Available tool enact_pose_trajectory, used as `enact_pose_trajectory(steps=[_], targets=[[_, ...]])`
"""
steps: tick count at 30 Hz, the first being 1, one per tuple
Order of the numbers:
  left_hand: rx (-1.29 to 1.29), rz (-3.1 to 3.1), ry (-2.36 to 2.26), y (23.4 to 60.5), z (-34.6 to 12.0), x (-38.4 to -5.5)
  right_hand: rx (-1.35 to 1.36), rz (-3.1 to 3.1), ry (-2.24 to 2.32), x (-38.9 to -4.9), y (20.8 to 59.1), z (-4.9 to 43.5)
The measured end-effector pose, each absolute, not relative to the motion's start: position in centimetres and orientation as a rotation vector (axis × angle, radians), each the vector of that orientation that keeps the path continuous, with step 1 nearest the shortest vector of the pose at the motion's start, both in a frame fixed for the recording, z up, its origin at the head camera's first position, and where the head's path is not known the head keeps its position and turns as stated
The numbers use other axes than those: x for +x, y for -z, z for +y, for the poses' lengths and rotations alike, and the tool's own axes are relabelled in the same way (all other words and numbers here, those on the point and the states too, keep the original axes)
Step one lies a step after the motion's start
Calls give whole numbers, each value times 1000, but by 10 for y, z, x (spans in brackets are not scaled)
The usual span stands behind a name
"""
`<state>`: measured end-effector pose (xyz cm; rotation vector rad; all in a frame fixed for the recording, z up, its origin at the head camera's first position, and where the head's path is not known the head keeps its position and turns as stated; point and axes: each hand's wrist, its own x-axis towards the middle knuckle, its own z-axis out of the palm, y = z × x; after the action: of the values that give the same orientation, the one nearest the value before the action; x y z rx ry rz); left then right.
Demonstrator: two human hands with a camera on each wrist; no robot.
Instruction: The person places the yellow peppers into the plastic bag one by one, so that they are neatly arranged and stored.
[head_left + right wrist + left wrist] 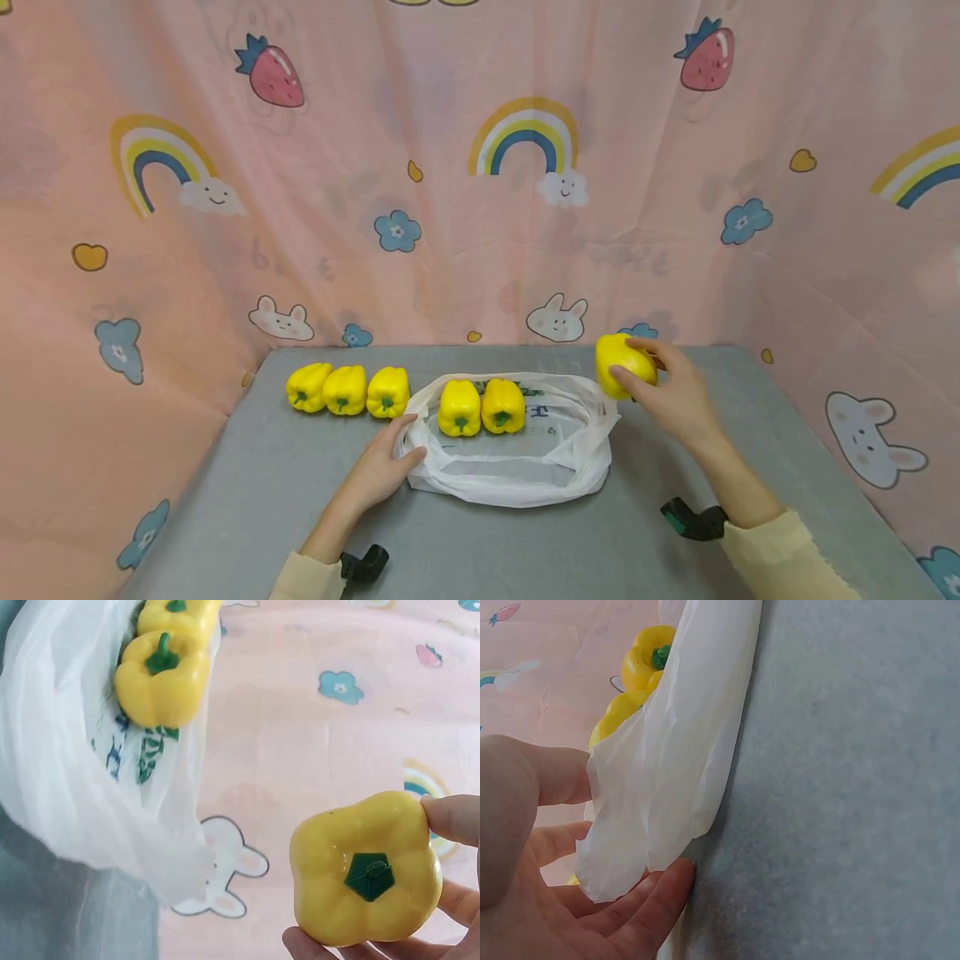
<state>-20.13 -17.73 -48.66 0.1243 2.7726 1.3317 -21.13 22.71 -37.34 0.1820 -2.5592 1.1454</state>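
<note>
My right hand point(678, 396) grips a yellow bell pepper point(626, 367) just beyond the right end of a white plastic bag point(517, 492). In the right wrist view the held pepper point(330, 892) shows its green stem toward the camera, with thumb and fingers around its side. The bag lies spread with its mouth facing up, and two yellow bell peppers point(460, 408) sit inside it. At the bag's left end my left hand point(378, 467) holds the rim, the bag's edge point(630, 832) passing between thumb and fingers in the left wrist view.
Three more yellow bell peppers point(346, 391) stand in a row on the grey table point(300, 467), left of the bag. A pink curtain point(450, 275) printed with rainbows and rabbits hangs behind the table and along both sides.
</note>
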Motion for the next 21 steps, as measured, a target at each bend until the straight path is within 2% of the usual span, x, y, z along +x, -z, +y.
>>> enact_pose_trajectory(steps=[11,21], targets=[[124,2776,-1325,487,-178,-202,238,-2561,-1245,-218,386,198],[118,2775,-1337,487,-178,-202,259,-2574,-1375,-226,413,178]])
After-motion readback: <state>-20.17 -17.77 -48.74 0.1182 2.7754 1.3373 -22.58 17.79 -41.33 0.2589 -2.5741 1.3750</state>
